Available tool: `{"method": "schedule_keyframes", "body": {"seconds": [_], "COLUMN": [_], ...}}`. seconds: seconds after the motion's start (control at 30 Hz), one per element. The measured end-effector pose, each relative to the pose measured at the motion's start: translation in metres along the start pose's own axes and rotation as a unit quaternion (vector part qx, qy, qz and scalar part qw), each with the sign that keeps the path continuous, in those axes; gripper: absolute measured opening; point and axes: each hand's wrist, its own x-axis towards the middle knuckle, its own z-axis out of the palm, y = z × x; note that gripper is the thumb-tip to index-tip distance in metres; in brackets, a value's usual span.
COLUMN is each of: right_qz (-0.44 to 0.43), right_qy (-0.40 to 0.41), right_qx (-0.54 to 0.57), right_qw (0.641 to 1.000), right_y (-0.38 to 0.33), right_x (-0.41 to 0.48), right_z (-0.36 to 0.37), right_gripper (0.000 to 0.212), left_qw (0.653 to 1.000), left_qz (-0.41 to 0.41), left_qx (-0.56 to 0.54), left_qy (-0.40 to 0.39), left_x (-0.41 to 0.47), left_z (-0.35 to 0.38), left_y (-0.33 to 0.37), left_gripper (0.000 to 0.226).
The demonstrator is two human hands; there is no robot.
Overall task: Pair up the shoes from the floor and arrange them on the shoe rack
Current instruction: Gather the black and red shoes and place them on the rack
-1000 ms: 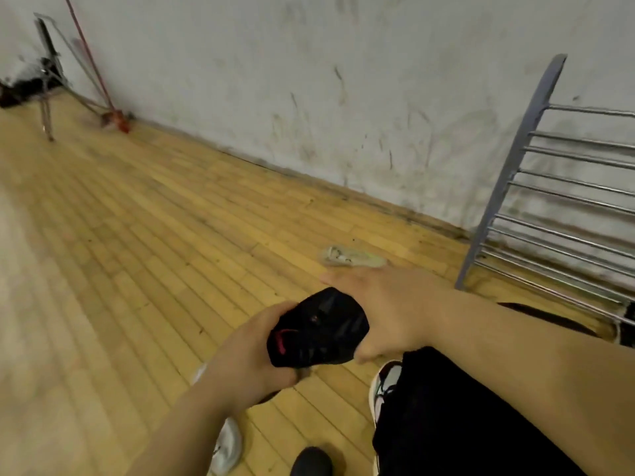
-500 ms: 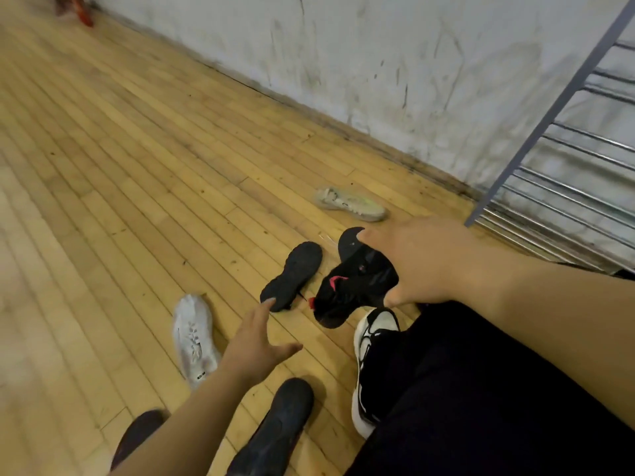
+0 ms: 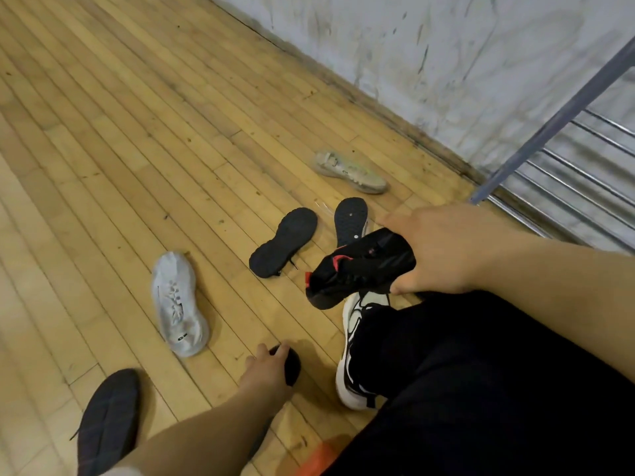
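Head view: a black-and-red shoe hangs above the floor right of centre, gripped at its heel end by the right hand, fingers wrapped over the top and thumb underneath. At lower centre the left hand curls its fingers and thumb round the tip of a dark shoe lying on the boards.

Just behind the held shoe two black shoes lie sole-up: one upturned shoe to the left, a second upturned shoe partly hidden. A beige shoe lies further up, near the wall. A grey-white shoe rests upright at centre left, and a navy shoe sits in the lower left corner.

The shoe rack stands at the upper right against the wall. A white-and-black sneaker shows below the held shoe, under a black trouser leg.
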Motion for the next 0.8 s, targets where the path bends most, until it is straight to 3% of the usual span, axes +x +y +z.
{"method": "schedule_keyframes", "body": {"seconds": [0.13, 0.27, 0.33, 0.53, 0.8], "right_qz": [0.041, 0.089, 0.106, 0.097, 0.091], "right_qy": [-0.001, 0.009, 0.012, 0.004, -0.004], "right_qx": [0.018, 0.033, 0.044, 0.058, 0.067], "right_qw": [0.999, 0.995, 0.993, 0.994, 0.994], "right_y": [0.007, 0.012, 0.013, 0.009, 0.013], "right_x": [0.000, 0.001, 0.000, -0.006, -0.011], "right_z": [0.002, 0.000, -0.001, -0.006, -0.006], "right_gripper": [0.098, 0.093, 0.092, 0.093, 0.088], "left_qw": [0.991, 0.929, 0.907, 0.958, 0.985], "left_qz": [0.051, 0.159, 0.175, 0.085, 0.032], "left_qx": [-0.097, -0.255, -0.290, -0.168, -0.067], "left_qy": [0.083, 0.214, 0.252, 0.215, 0.155], "left_x": [-0.008, -0.024, -0.032, -0.039, 0.011], "left_z": [-0.039, -0.097, -0.108, -0.074, -0.053], "left_y": [0.007, 0.003, -0.007, -0.044, -0.036], "left_gripper": [0.094, 0.091, 0.090, 0.090, 0.114]}}
